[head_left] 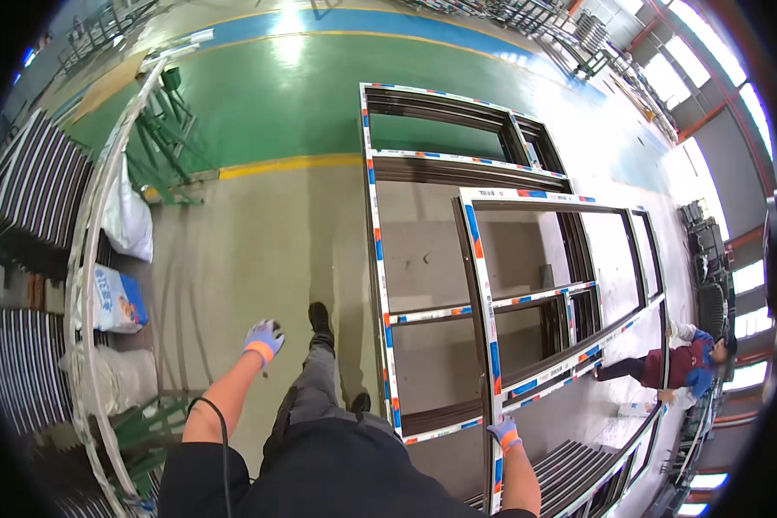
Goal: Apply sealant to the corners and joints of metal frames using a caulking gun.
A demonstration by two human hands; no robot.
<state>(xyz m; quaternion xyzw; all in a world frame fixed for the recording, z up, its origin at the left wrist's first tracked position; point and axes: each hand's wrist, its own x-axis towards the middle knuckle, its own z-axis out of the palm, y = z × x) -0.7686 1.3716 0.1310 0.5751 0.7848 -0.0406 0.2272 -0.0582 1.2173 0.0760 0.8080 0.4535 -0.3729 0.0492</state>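
Observation:
My right hand [504, 429], in a light purple glove with an orange cuff, is closed on the near upright of a large window frame [495, 363]. The frame is dark with white, blue and red tape along its faces, and crossbars split it into several openings. At its far side a co-worker [686, 363] in a dark red vest has hands on the frame. My left hand [265, 337], gloved the same way, hangs over the floor to my left, fingers loosely apart and holding nothing. Behind the held frame stand several more taped window frames [375, 233].
On the left runs a long rack rail [85, 285] with stacked dark profiles [39, 190], a white sack [128, 216] and a blue-and-white bag [119, 300]. Green metal trestles [168, 129] stand beyond. A yellow line [289, 164] separates grey floor from green.

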